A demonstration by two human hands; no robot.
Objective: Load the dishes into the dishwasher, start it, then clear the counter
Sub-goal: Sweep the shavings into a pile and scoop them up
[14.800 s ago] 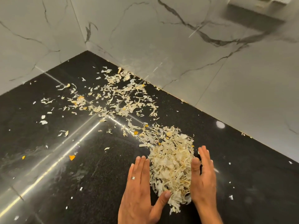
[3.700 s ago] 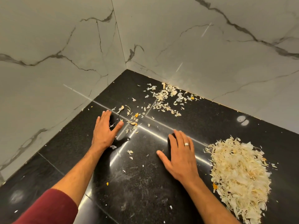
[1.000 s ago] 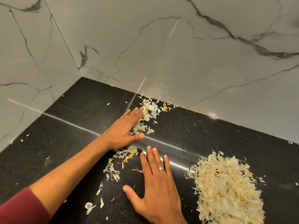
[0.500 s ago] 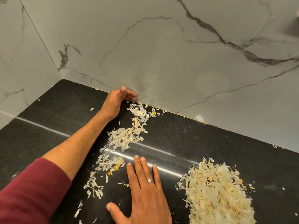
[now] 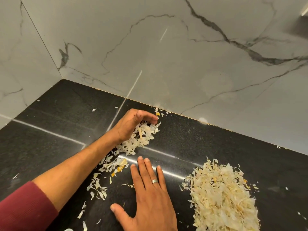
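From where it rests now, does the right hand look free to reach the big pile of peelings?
Probably yes. The right hand lies flat on the black counter, the big pile just to its right, with only bare counter between them. The left hand is busy farther back.
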